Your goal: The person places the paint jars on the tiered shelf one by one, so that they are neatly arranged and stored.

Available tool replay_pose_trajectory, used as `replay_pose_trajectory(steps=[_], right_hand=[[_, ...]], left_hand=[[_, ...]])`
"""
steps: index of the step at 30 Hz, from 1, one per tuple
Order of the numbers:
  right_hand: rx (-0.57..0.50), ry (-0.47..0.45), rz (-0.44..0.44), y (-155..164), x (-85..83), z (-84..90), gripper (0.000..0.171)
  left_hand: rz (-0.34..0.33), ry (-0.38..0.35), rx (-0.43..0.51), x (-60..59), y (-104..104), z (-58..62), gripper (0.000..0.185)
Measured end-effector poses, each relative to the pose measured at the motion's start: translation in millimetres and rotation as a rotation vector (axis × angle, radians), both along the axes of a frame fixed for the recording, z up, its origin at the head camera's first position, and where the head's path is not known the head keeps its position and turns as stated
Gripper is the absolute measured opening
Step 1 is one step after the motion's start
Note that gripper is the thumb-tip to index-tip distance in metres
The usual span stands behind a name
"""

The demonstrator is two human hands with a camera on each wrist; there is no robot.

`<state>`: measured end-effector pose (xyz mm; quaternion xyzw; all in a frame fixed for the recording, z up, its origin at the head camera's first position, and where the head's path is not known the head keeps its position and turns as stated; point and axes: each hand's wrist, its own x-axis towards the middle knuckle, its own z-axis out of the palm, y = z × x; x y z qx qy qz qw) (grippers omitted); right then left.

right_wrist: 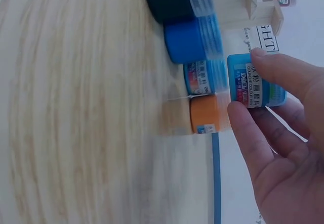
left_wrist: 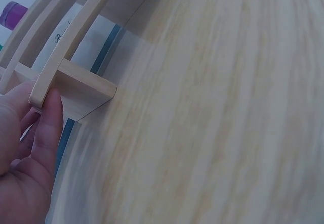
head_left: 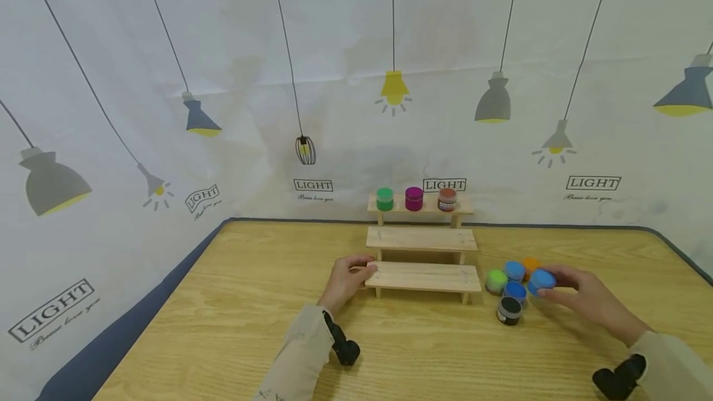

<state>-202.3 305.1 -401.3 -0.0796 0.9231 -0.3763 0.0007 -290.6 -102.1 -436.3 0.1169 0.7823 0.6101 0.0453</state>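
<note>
Right hand [head_left: 585,299]: lower right of the head view; my grip pinches a light-blue jar [head_left: 541,280] between thumb and fingertips, lifted just above the cluster, I judge to pull it free of its neighbours.
Light-blue jar: right of centre in the head view, upper right of the right wrist view [right_wrist: 254,80], label facing out.
Jar cluster: I see green [head_left: 496,281], blue [head_left: 514,270], orange [head_left: 531,263], a second blue [head_left: 515,291] and black [head_left: 509,310] packed close on the surface [head_left: 234,302], just beside the held jar.
Left hand [head_left: 350,280]: centre of the head view; my fingers curl round the left end of the wooden stepped shelf [head_left: 422,276], likely steadying it.
Top step: green [head_left: 385,198], magenta [head_left: 414,198] and brown [head_left: 447,199] jars in a row.
In the way: the crowded jars sit between my right hand and the shelf.
</note>
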Motion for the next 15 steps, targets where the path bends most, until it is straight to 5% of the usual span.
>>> replay_pose_trajectory(steps=[6,15], right_hand=[[-0.009,0.040,0.012,-9,3.0,8.1,0.053],[-0.026,0.087,0.063,-31,2.5,23.0,0.050]], left_hand=[[-0.003,-0.010,0.002,8.6,1,11.4,0.027],[0.004,0.001,-0.002,-0.2,1,-0.5,0.028]])
